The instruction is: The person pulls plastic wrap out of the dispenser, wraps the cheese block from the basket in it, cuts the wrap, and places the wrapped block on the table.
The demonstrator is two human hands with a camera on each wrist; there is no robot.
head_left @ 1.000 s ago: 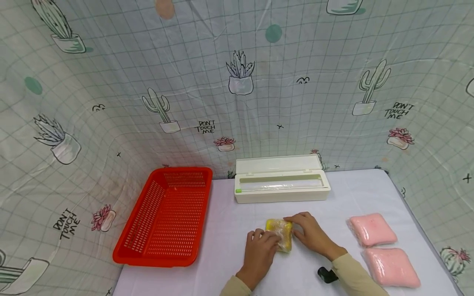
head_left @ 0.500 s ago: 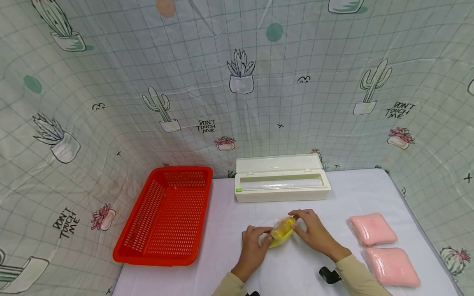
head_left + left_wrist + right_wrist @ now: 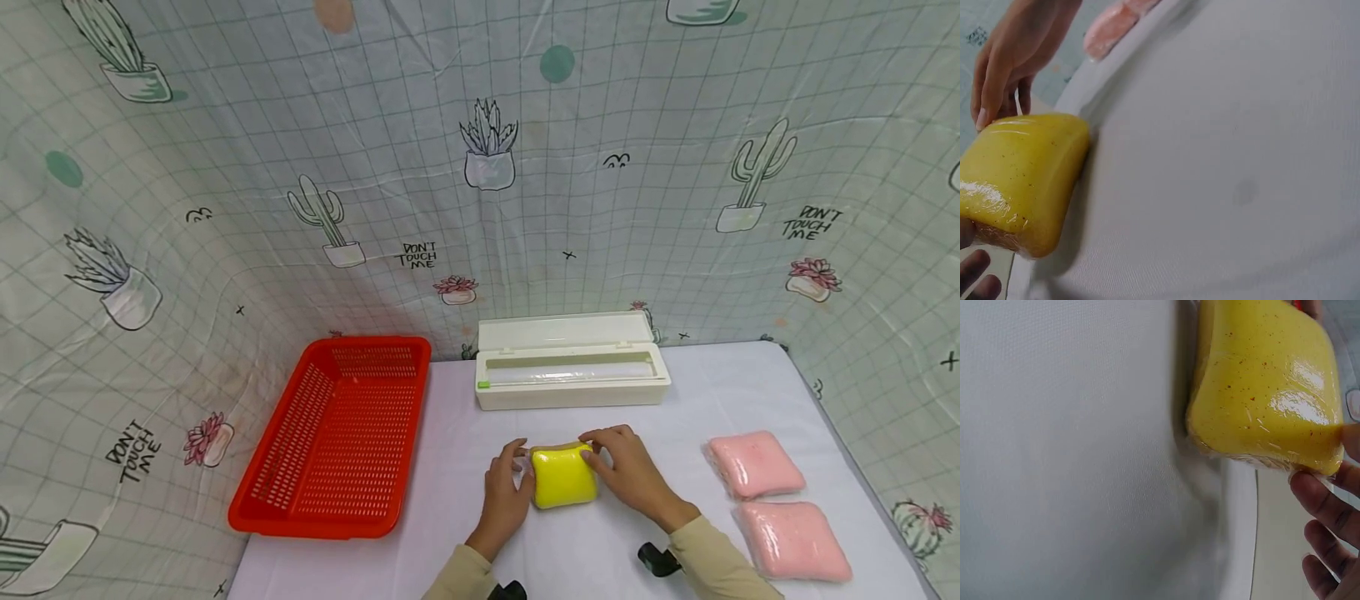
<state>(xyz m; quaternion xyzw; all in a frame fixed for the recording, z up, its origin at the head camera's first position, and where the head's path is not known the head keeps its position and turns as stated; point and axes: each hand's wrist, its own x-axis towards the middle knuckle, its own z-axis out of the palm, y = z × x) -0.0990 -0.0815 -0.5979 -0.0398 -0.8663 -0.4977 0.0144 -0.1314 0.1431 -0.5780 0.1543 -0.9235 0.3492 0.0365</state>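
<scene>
A pillow-shaped yellow block (image 3: 564, 478) wrapped in clear film stands tilted between the hands, its smooth yellow face toward me. Dark specks and glossy film show on the block (image 3: 1266, 381) in the right wrist view. My right hand (image 3: 633, 473) pinches its upper right corner, thumb on the face and fingers behind. At the left edge, my left hand (image 3: 504, 500) holds the block's side, with loose clear film between thumb and fingers. In the left wrist view the right hand (image 3: 1013, 59) grips the far end of the block (image 3: 1019, 169).
A white cling film dispenser (image 3: 573, 397) with its lid raised stands at the back. To the left is a red perforated basket (image 3: 318, 533). Two film-wrapped pink blocks (image 3: 753, 467) lie on the right of the white table (image 3: 442, 467). A printed curtain surrounds the table.
The yellow block, earlier flat with its crinkled film side up, has been turned over and now shows a smooth face. The left hand has moved from on top of it to its left edge.
</scene>
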